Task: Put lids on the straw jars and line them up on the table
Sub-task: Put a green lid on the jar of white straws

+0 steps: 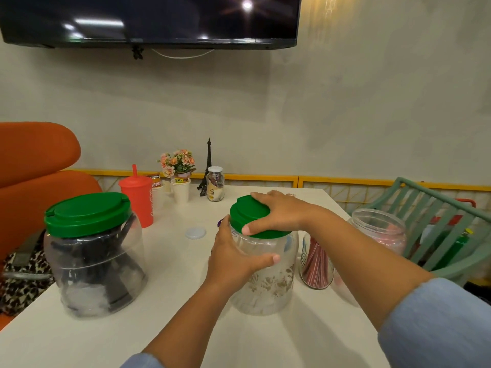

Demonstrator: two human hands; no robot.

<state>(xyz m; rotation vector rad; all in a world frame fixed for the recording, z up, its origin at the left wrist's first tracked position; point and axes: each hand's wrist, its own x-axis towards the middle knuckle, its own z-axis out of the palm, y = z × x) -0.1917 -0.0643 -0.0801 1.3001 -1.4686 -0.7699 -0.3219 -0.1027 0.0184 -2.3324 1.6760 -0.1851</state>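
Head: lid (244, 211), jar (265, 284); cup (139, 205) perhaps Coca-Cola.

Café corner: wall television (148, 19), paper cups (180, 191)

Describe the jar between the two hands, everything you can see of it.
The jar is clear plastic with a wide body, standing upright on the white table. Its contents look pale with brownish print and are hard to make out. A green lid sits on its mouth; whether it is fully closed cannot be told. The right hand grips the lid from above, and the left hand wraps the jar's shoulder.
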